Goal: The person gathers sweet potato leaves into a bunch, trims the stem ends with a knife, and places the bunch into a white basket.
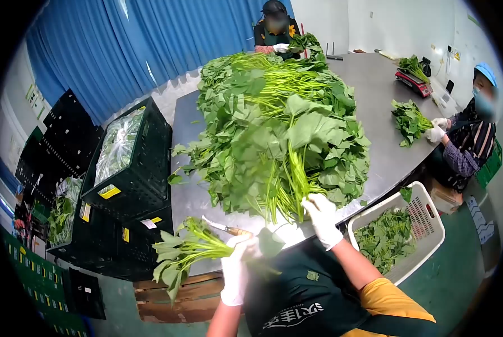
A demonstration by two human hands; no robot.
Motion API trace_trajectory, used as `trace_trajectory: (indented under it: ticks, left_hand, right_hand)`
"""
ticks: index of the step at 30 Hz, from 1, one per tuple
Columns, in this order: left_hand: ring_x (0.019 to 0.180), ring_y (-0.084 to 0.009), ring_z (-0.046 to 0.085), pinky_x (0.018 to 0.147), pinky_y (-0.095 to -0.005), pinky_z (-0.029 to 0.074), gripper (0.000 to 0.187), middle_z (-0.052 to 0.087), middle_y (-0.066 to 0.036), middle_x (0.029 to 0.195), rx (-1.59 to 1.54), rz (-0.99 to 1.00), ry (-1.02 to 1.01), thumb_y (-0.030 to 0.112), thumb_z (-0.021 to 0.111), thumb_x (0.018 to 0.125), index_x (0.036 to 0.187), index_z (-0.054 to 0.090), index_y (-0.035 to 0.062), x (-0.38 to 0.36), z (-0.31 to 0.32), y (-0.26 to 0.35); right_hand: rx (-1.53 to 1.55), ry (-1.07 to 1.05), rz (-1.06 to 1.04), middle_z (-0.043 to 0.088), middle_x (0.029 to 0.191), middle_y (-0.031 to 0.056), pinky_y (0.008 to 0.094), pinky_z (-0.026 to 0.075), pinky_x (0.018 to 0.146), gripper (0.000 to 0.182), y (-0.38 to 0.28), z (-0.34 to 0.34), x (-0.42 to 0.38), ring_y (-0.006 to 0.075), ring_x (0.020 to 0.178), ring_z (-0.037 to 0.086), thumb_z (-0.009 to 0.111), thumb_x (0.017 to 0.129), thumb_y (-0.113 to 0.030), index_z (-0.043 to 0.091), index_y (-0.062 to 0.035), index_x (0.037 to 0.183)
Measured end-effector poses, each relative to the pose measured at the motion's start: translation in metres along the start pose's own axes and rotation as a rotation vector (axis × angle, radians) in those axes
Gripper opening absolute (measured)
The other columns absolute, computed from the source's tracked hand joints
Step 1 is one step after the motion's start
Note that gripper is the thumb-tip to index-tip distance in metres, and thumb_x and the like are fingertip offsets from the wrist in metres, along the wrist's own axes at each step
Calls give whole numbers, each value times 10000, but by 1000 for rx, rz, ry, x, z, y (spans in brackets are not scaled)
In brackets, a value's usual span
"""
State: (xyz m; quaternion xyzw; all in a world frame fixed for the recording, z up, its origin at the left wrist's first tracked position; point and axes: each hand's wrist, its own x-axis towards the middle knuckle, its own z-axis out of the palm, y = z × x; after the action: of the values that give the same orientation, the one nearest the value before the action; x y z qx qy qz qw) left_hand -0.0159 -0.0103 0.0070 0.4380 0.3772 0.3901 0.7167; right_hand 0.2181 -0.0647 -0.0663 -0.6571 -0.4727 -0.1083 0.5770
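Note:
My left hand [236,272], in a white glove, is closed round the stems of a bunch of leafy greens [198,247]. Its leaves point left, over the table's near edge. Just beyond that hand is a small knife [236,230] with a wooden handle and a curved blade, the handle close to my fingers. My right hand [322,220], also gloved, pinches the lower stems of an upright sprig of greens [297,168] at the front of the large pile [234,129]. Part of the left fingers is blurred.
Beside my right arm stands a white crate [431,224] with loose leaves. Dark crates [133,194] with bagged greens are stacked at left. One person [277,33] works across the metal table [383,84]; another [465,129] holds greens at right, near a red scale [413,83].

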Motion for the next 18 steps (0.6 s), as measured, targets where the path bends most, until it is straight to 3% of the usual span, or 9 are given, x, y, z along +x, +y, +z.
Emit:
trace_trajectory:
  ticks: [2,4,6,7,10,11,14,16,18]
  left_hand:
    - [773,-105,557,677,-230,458,246,637,-55,936,150,202,-106,110,583,860,1078,591,-4,17,7,-16]
    - [717,-100,559,623,-226,462,300,643,-53,948,-23,-40,-52,121,609,857,1123,583,-16,31,38,-7]
    - [641,-91,534,594,-220,459,311,646,-47,907,190,369,-201,103,627,849,1126,585,-31,65,43,-33]
    - [632,-87,532,581,-209,455,309,645,-57,851,5,148,-162,83,643,834,1112,591,-43,78,44,-44]
    - [654,-93,555,573,-206,450,305,643,-64,813,-38,3,-157,85,667,815,1084,604,-42,99,44,-46]
    - [681,-103,573,573,-216,445,286,644,-65,807,-82,-27,-157,84,678,797,1046,619,-43,99,41,-45]
    - [676,-113,572,585,-233,447,256,646,-63,805,8,-13,-99,73,674,783,1007,632,-44,106,39,-37]
    - [671,-120,575,602,-232,448,230,651,-59,800,17,-11,-77,66,661,777,983,641,-35,111,33,-24]
    - [648,-115,578,573,-214,437,219,654,-64,778,102,28,-97,55,658,777,975,641,-37,104,21,-5]
  right_hand:
    - [-94,-30,-106,606,718,102,292,458,554,133,-18,6,-3,203,579,583,688,767,-97,640,-15,860]
    - [-220,-78,-199,608,722,96,349,459,551,133,-21,14,-11,266,612,594,707,741,-139,646,-58,827]
    - [-263,-188,-244,585,699,84,365,439,552,128,-28,18,-16,260,611,581,697,743,-150,630,-74,823]
    - [-295,-164,-304,559,679,76,375,426,564,132,-31,19,-18,255,615,567,678,761,-165,615,-76,835]
    - [-256,-251,-239,543,662,76,397,427,589,113,-31,21,-20,271,642,566,635,805,-188,607,-81,829]
    - [-330,-678,11,583,744,99,403,455,653,144,-31,19,-19,291,730,582,588,845,-203,621,-66,875]
    - [34,-612,-209,622,883,128,395,479,749,208,-21,25,-14,298,840,597,541,878,-215,629,-44,958]
    - [114,-764,-140,584,1163,137,365,468,889,302,-29,20,8,314,1018,581,510,888,-210,587,-88,1154]
    - [161,-805,-100,533,1248,150,365,444,939,361,-9,34,16,333,1091,543,508,882,-197,538,-114,1231]
